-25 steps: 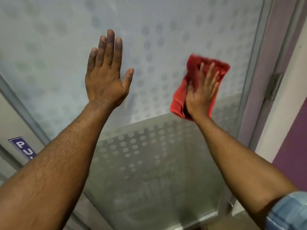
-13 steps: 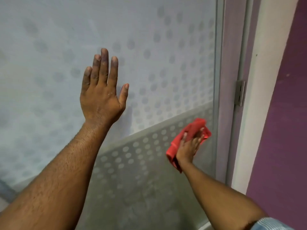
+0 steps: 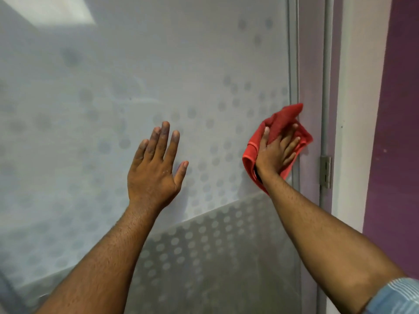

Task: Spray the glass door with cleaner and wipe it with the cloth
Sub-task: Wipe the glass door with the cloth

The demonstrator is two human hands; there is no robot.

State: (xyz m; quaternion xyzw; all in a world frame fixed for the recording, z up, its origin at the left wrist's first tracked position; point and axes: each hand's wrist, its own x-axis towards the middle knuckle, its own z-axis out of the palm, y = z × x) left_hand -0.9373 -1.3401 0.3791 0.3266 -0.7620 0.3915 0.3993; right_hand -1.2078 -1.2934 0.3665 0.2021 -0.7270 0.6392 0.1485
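Right grip (image 3: 274, 152) spread flat, pressing the red cloth (image 3: 281, 120) onto the frosted glass door (image 3: 181, 64) just up-left of the hinge (image 3: 325, 172), left grip (image 3: 154, 175) open and empty farther left of that hinge, so wiping room judged leftward.

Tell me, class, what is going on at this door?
A person is wiping the frosted glass door. The right hand presses a red cloth flat against the glass at its hinge-side edge, near the hinge. The left hand is open, fingers straight, against or just off the glass further left.
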